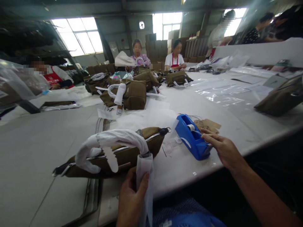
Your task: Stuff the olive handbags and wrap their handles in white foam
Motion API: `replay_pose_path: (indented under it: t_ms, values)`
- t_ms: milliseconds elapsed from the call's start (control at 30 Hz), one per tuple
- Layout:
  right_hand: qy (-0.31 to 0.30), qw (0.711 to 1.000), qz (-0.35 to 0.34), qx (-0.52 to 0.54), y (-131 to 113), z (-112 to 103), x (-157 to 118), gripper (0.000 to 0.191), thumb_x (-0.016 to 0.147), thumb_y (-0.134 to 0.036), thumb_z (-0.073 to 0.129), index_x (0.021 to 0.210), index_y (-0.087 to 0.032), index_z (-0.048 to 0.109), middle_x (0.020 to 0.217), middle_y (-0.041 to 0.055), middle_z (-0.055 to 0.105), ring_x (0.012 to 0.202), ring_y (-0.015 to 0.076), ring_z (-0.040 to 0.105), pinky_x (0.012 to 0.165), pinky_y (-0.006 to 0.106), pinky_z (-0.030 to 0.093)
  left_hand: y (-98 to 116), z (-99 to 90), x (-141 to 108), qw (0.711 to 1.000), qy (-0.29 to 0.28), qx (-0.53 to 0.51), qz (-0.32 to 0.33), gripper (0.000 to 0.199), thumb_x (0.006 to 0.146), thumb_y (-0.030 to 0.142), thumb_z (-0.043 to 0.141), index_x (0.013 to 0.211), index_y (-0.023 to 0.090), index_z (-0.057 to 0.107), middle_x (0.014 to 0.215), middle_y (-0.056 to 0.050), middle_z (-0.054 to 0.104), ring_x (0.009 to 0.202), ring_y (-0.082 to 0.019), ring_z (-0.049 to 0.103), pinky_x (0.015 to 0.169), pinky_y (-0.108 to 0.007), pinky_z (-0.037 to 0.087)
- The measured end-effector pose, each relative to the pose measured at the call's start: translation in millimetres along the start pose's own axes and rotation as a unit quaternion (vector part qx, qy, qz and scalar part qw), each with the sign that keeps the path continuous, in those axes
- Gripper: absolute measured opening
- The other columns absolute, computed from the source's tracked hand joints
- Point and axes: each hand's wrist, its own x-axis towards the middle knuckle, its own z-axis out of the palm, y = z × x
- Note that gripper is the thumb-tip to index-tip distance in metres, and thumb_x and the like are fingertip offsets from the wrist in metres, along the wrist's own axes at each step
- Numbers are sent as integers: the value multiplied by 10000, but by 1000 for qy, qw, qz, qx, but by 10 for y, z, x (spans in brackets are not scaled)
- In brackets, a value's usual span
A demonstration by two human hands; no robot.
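Head view: the left hand [132, 195] pinches white wrapping paper [145, 176] hanging from the handle [118, 138] of an olive bag [125, 154], which lies at the table's [59, 132] near edge; the right hand [221, 148], fingers slightly apart, touches the blue tape dispenser [194, 137] by that same edge, right of the bag

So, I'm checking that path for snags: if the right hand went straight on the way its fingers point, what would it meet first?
Most likely the blue tape dispenser: the right hand has its fingertips right at the near end, though depth leaves actual contact unclear.
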Motion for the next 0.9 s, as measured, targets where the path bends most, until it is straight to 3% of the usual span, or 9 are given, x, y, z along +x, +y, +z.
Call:
replay_pose_path:
  t_ms: [133, 200, 333, 433, 500, 667, 800, 900]
  values:
    - [64, 996, -37, 42, -129, -67, -189, 274, 662, -466, 892, 816, -251, 819, 1280, 61, 708, 1342, 318, 542, 1226, 468, 324, -79, -42, 51, 1000, -22, 20, 0, 492, 735, 599, 771, 981, 175, 728, 924, -93, 784, 880, -286, 711, 809, -334, 539]
    - [91, 994, -30, 48, -187, -140, -320, 310, 642, -468, 908, 862, -268, 819, 1249, 41, 722, 1287, 280, 590, 1199, 404, 383, -80, -49, 60, 999, -26, 28, -6, 501, 744, 602, 762, 998, 173, 721, 929, -93, 783, 898, -287, 707, 823, -335, 532]
    - [96, 990, 78, 61, -169, -303, -569, 456, 519, -515, 957, 861, -244, 822, 1006, 51, 779, 921, 196, 721, 871, 233, 603, -20, -44, 52, 999, -21, 36, -23, 510, 749, 599, 755, 1026, 173, 707, 938, -85, 782, 924, -286, 700, 838, -331, 522]
    - [74, 982, 155, 78, 2, -386, -672, 498, 468, -515, 977, 830, -210, 821, 859, 65, 772, 714, 158, 695, 649, 192, 607, 3, -56, 57, 998, -30, 45, -26, 524, 745, 609, 751, 1029, 171, 702, 945, -86, 780, 940, -293, 698, 849, -336, 523]
    - [67, 982, 161, 77, 160, -400, -677, 495, 474, -515, 976, 817, -193, 820, 788, 61, 754, 622, 120, 639, 554, 164, 559, -3, -69, 69, 997, -41, 53, -27, 543, 742, 618, 748, 1041, 168, 698, 976, -95, 777, 966, -301, 694, 863, -344, 525]
    - [96, 992, 77, -42, 514, -376, -562, 512, 604, -607, 877, 853, -164, 818, 771, 75, 754, 589, 129, 595, 566, 224, 537, -15, -74, 97, 997, -40, 59, -20, 580, 747, 641, 733, 1064, 157, 682, 1036, -117, 764, 1011, -321, 683, 904, -377, 518]
    - [116, 981, 42, -151, 584, -446, -643, 451, 690, -586, 808, 891, -182, 827, 761, 71, 768, 644, 203, 679, 629, 280, 563, 4, -60, 95, 997, -43, 64, -17, 588, 759, 649, 722, 1077, 155, 682, 1027, -116, 763, 1018, -327, 682, 913, -390, 512]
    - [97, 962, -91, -238, 477, -491, -823, 298, 823, -491, 716, 928, -234, 824, 792, 33, 781, 702, 208, 730, 723, 280, 595, 14, -59, 89, 997, -44, 57, -11, 581, 754, 642, 732, 1075, 160, 683, 1032, -108, 764, 1021, -324, 681, 920, -392, 505]
